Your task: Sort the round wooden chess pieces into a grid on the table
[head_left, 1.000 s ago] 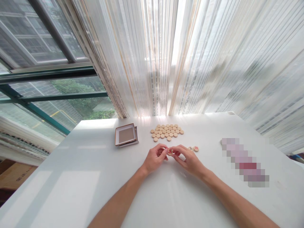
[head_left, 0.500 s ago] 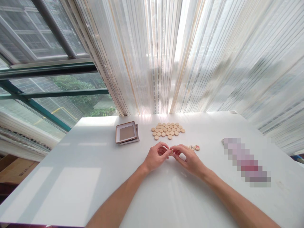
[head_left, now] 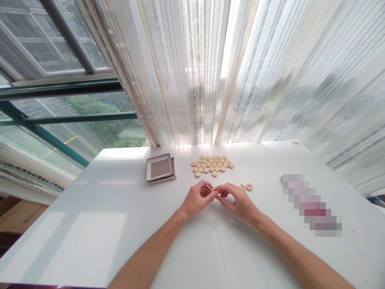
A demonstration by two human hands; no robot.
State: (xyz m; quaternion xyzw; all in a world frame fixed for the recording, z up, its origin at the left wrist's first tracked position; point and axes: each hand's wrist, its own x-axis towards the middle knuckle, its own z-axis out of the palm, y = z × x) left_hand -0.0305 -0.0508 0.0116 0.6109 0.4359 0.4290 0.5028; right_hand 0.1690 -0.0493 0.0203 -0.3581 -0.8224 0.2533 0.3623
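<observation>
My left hand (head_left: 197, 199) and my right hand (head_left: 237, 201) meet over the white table (head_left: 99, 224), fingertips pinched together on one small round wooden game piece (head_left: 215, 191), mostly hidden between them. Two more round pieces (head_left: 246, 186) with markings face up lie just right of my right hand. Beyond the hands, several blank-backed round wooden pieces (head_left: 212, 165) lie packed in a flat cluster.
A shallow square cardboard box with its lid (head_left: 160, 169) sits left of the cluster. A blurred-out oblong object (head_left: 311, 204) lies on the table's right side. Sheer white curtains (head_left: 240, 72) hang behind the table; a window (head_left: 60, 92) is at left.
The piece between my fingers showed its red-marked face a second ago; now it is turned edge-on and nearly hidden. The hands have stayed in place.
</observation>
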